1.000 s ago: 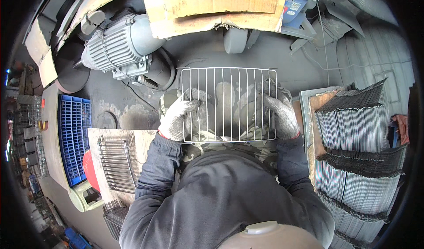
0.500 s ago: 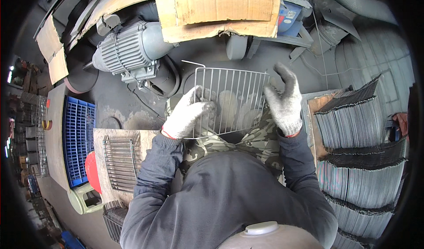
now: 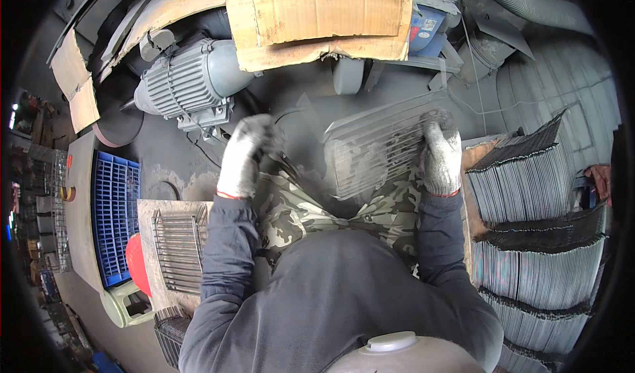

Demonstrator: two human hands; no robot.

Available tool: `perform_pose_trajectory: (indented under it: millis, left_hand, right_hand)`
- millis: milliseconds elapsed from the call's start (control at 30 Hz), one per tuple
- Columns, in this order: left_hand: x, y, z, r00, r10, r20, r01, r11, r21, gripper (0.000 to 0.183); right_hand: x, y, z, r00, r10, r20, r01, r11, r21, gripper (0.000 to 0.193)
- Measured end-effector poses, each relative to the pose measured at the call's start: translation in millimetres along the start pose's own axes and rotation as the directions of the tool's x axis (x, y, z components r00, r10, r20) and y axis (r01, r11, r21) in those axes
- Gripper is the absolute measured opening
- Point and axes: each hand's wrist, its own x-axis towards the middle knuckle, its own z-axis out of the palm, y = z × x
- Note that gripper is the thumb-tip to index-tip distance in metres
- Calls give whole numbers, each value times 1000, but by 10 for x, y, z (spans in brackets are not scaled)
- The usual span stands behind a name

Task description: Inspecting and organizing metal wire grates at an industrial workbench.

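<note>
A wire rack point(image 3: 380, 148), a frame with thin parallel bars, hangs tilted over my lap and is smeared by motion. My right hand point(image 3: 441, 151), in a white glove with grey fingers, is closed on the rack's right edge. Off to the left, my left hand point(image 3: 246, 154) wears the same kind of glove and is apart from the rack. Its fingers are blurred, so their pose does not show.
Tall stacks of wire racks point(image 3: 522, 187) stand at my right. More racks point(image 3: 177, 250) lie on a board at my left, near a blue plastic crate point(image 3: 118, 217). Ahead are a grey electric motor point(image 3: 185, 82) and a cardboard sheet point(image 3: 324, 15).
My left hand has let go of the rack and moved left. My right hand, open before, has closed on the rack's right edge, and the rack has swung right and tilted.
</note>
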Motion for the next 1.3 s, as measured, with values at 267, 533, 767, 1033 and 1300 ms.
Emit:
perform_pose_trajectory:
  millis: [267,533,767,1033,1300]
  left_hand:
    - [-361,-961,300,889,-223,399,278,957,-84,64]
    - [-467,-850,748,922,-85,379,126,989,-84,51]
    - [-110,-771,535,968,-63,241,28,989,146,20]
    - [609,-1137,439,984,-46,173,4,972,234,21]
    - [1297,-1856,661,996,39,75,-76,808,584,42]
  right_hand:
    - [-135,516,-180,962,172,-213,-144,980,139,37]
    - [-241,781,-179,944,282,-169,-144,816,559,42]
    - [-25,985,-288,814,-253,-523,198,967,-159,41]
    - [691,1377,-604,942,326,82,-307,933,-186,36]
    - [835,1352,-660,919,373,-123,-373,927,24,29]
